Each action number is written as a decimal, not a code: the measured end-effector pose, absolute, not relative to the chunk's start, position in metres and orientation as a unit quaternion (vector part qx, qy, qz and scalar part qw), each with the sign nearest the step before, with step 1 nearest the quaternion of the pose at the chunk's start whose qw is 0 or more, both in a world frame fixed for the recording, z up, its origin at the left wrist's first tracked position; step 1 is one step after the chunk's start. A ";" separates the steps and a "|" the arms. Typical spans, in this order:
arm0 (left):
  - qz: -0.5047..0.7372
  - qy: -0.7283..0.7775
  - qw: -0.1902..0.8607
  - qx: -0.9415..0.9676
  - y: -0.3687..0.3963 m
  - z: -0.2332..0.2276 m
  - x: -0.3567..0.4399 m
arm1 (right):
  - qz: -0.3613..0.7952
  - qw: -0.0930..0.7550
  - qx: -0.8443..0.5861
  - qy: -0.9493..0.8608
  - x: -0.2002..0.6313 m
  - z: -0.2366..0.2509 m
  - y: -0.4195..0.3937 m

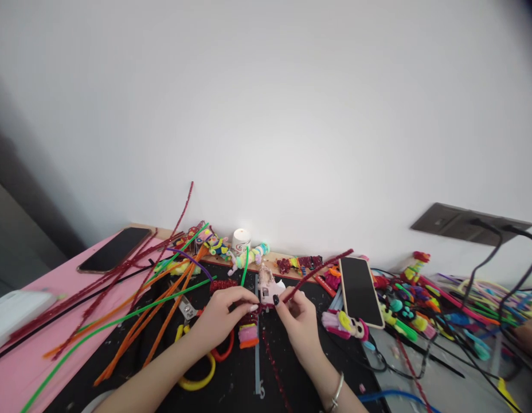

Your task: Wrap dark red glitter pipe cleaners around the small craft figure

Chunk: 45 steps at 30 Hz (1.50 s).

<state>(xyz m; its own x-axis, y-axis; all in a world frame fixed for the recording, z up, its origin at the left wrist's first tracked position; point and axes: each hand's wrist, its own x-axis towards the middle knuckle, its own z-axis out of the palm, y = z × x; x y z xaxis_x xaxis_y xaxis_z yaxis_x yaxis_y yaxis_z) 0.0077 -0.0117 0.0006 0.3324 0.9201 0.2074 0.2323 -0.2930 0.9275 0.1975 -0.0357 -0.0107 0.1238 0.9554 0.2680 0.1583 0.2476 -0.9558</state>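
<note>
Both my hands are over the black mat, close together. My left hand (229, 312) pinches a dark red tinsel pipe cleaner between thumb and fingertips. The same kind of dark red pipe cleaner (321, 267) is in the pinch of my right hand (299, 318), its free end slanting up to the right. Whether both hands hold one single piece I cannot make out. Just under my left fingertips is a small wound pipe-cleaner piece (249, 334) in dark red, yellow, pink and orange. A pale, whitish object (268, 287) stands right behind the fingertips.
Yellow-handled scissors (199, 383) and a red handle (225, 349) lie by my left forearm. Loose orange pipe cleaners (139, 330) spread leftwards. Phones (115, 249) (361, 289) flank the mat. A pipe-cleaner doll (345, 324) lies right; a white cup (241, 240) stands by the wall.
</note>
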 end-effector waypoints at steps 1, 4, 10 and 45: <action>0.409 0.421 0.432 0.685 -0.011 -0.001 0.007 | 0.364 0.563 -0.500 -0.549 0.198 -0.011 -0.035; 0.420 0.432 0.459 0.653 -0.008 -0.003 0.005 | 0.375 0.569 -0.503 -0.532 0.198 -0.012 -0.033; 0.430 0.445 0.472 0.628 -0.005 -0.005 0.004 | 0.407 0.539 -0.491 -0.550 0.198 -0.013 -0.032; 0.516 0.448 0.540 0.492 -0.006 -0.008 0.010 | 0.218 0.414 -0.396 -0.790 0.187 -0.017 -0.045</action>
<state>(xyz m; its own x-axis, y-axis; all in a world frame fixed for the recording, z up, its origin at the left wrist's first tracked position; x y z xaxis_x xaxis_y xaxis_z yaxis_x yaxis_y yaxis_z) 0.0100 -0.0060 -0.0076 0.0670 0.9974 0.0250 -0.1162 -0.0171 0.9931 0.1866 -0.0453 -0.0172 -0.3423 0.8068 0.4817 0.4456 0.5907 -0.6727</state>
